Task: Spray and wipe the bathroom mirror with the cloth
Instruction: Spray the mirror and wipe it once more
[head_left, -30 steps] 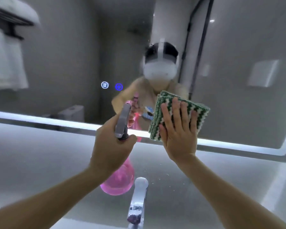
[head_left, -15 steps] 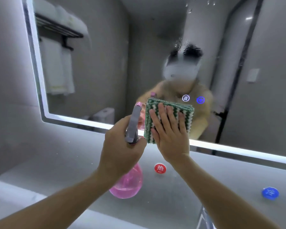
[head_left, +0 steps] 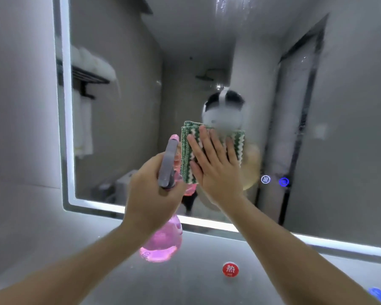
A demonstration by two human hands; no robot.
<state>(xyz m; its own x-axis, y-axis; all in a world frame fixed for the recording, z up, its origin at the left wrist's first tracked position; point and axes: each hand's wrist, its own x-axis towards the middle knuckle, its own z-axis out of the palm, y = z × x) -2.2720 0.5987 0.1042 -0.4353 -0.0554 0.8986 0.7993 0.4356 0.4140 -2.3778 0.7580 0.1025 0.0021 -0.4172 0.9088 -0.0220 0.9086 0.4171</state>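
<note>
Bathroom mirror (head_left: 123, 119) – right hand (head_left: 213, 168) flat, pressing cloth (head_left: 188, 159) on glass, left hand (head_left: 150, 194) gripping spray bottle (head_left: 163, 241)

The left hand (head_left: 154, 190) hides the spray bottle (head_left: 163, 241) neck.

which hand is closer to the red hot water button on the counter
Left. The left hand, gripping the pink spray bottle, is up-left of the red button; the right hand presses the cloth higher on the mirror.
</note>
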